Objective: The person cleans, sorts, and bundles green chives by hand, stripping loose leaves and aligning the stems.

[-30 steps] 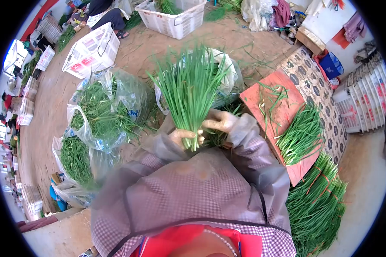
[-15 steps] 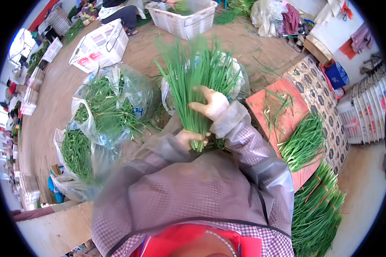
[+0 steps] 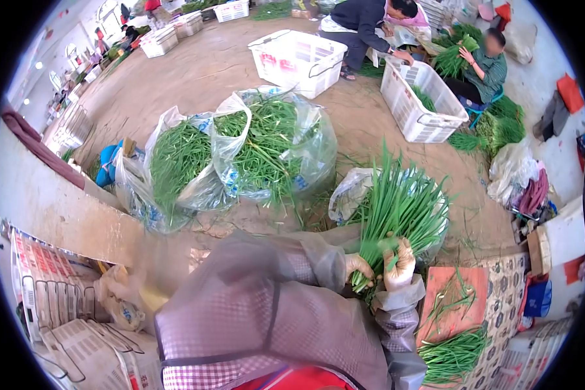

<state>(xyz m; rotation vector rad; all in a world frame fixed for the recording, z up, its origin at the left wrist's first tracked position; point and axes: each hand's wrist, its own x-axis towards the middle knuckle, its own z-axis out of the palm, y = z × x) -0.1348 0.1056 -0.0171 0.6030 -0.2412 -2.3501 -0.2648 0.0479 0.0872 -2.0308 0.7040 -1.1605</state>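
Note:
My gloved left hand [image 3: 359,270] is wrapped around the pale base of a bunch of chives [image 3: 400,208]. The green blades fan upward and away from me. Close beside it, my gloved right hand [image 3: 398,265] has its palm turned up and its fingers curled around a few chive blades at the bunch's lower right side. Behind the bunch sits a clear plastic bag [image 3: 346,195], partly covered by the leaves. On a red board [image 3: 442,286] to my right lie loose trimmings and a pile of chives [image 3: 455,354].
Plastic bags full of loose greens [image 3: 263,146] stand ahead on the left. White crates [image 3: 299,62] are on the floor beyond, one near a bending person [image 3: 364,26]. Another person [image 3: 487,68] sits at the right holding greens. Stacked crates [image 3: 52,279] stand at the left.
My view has swung left, so the scene sits further right. My left hand still holds the bunch's base. The right hand has turned from back-up to palm-up, lower on the bunch.

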